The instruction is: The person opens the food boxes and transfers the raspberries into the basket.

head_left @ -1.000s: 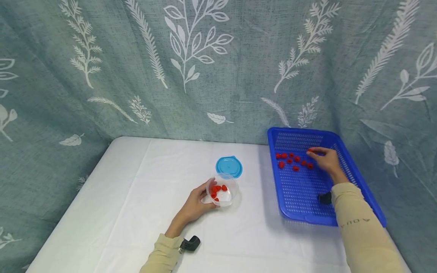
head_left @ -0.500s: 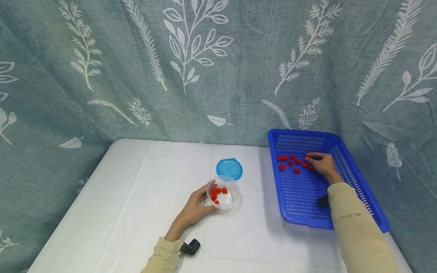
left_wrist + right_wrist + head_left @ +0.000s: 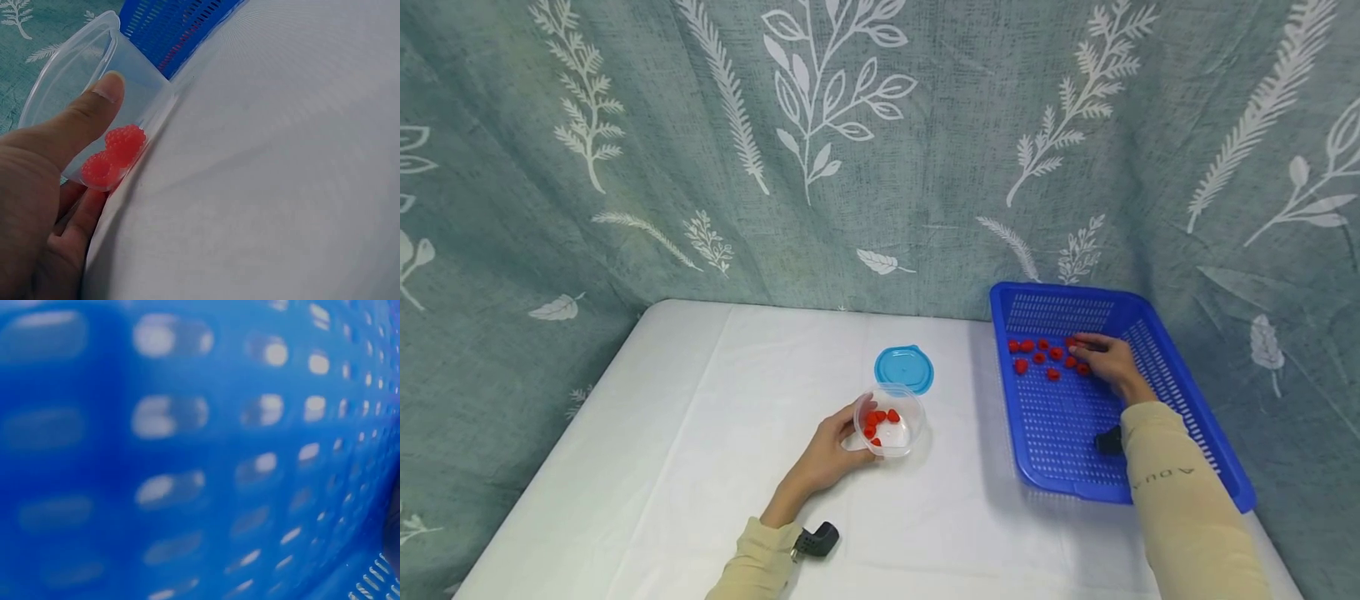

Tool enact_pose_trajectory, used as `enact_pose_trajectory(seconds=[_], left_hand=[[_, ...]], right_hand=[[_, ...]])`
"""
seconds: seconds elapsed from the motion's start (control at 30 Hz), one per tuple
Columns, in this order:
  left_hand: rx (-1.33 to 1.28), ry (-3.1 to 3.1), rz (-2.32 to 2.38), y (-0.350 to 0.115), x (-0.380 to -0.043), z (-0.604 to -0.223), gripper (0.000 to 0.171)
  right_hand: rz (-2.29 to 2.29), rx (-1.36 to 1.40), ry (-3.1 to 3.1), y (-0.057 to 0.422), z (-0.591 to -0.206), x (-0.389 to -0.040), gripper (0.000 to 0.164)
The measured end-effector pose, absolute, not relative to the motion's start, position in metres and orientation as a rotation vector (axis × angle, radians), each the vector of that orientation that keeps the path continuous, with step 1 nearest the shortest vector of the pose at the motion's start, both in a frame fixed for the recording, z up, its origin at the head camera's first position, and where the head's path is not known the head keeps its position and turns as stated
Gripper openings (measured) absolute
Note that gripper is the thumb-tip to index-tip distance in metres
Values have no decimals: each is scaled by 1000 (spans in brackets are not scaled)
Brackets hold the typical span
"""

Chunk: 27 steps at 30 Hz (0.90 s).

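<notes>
In the head view my left hand (image 3: pixel 829 454) grips a clear plastic tub (image 3: pixel 907 446) with several red raspberries (image 3: pixel 870 432) inside. The left wrist view shows my thumb on the wall of the tub (image 3: pixel 150 78) and other fingers under it, with raspberries (image 3: pixel 125 145) low inside. My right hand (image 3: pixel 1108 362) reaches into the blue basket (image 3: pixel 1067 454) and pinches a raspberry (image 3: pixel 1070 342) at its fingertips. Several more raspberries (image 3: pixel 1040 357) lie scattered on the basket floor beside it. Slotted basket wall (image 3: pixel 187 450) fills the right wrist view, blurred.
A round blue lid (image 3: pixel 904 367) lies on the white-covered table (image 3: pixel 700 467), just behind the tub. The basket stands along the table's right side, its raised walls around my right hand. A green patterned curtain (image 3: pixel 940 167) hangs behind the table.
My right hand has shifted slightly left and toward me inside the basket, the raspberry at its fingertips moving with it. My left hand and the tub have stayed in place.
</notes>
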State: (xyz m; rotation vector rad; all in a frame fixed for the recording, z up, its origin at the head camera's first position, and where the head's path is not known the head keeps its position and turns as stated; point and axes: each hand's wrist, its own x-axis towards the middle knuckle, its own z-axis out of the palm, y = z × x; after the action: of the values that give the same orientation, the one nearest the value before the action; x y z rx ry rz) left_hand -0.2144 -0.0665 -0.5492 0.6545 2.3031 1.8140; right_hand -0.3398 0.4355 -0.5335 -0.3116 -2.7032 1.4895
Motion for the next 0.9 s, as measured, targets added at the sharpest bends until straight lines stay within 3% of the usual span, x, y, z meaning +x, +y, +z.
enact_pose_trajectory(seconds=[0.17, 0.4, 0.63, 0.9], left_hand=[[658, 2289, 1832, -67, -215, -548, 87], [660, 2273, 1821, -65, -217, -554, 87], [626, 2310, 1813, -64, -227, -578, 90], [661, 2296, 1821, -70, -229, -580, 89]], right_hand=[[1532, -367, -2686, 437, -530, -342, 59], [1446, -335, -2688, 430, -508, -343, 54], [1443, -150, -2601, 382, -436, -336, 52], [1554, 128, -2476, 294, -363, -277, 34]])
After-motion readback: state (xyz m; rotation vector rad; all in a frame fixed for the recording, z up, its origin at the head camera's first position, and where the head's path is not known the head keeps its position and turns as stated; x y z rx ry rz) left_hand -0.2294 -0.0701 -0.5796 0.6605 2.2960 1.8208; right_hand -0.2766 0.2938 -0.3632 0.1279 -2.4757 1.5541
